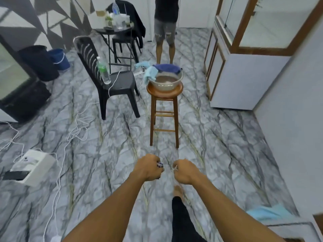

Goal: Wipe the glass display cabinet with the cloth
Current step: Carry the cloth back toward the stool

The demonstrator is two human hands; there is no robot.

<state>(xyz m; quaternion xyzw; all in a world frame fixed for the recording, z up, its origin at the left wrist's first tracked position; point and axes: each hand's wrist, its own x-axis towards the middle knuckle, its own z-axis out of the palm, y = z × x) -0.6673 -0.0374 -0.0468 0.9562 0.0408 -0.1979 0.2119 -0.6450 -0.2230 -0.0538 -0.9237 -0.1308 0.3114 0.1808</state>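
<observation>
My left hand (148, 167) and my right hand (183, 172) are stretched out low over the floor, both closed into fists, a short gap apart. A small dark patterned bit shows at the left fingers and a small white bit at the right fingers; I cannot tell what they are. The glass display cabinet (258, 27) with a wooden frame and white base stands at the upper right. A light blue cloth (150, 72) and a dark blue cloth (167, 68) hang over the rim of a metal basin (180, 79) on a wooden stool (164, 92) straight ahead. Another light blue cloth (269, 213) lies at the bottom right.
A black plastic chair (115, 82) with a water bottle (103, 71) stands left of the stool. A person's legs (165, 41) are behind the basin. White cables (76, 130) trail over the marble floor near a white box (35, 166). Bins (40, 62) and a small table (115, 28) sit at the back left.
</observation>
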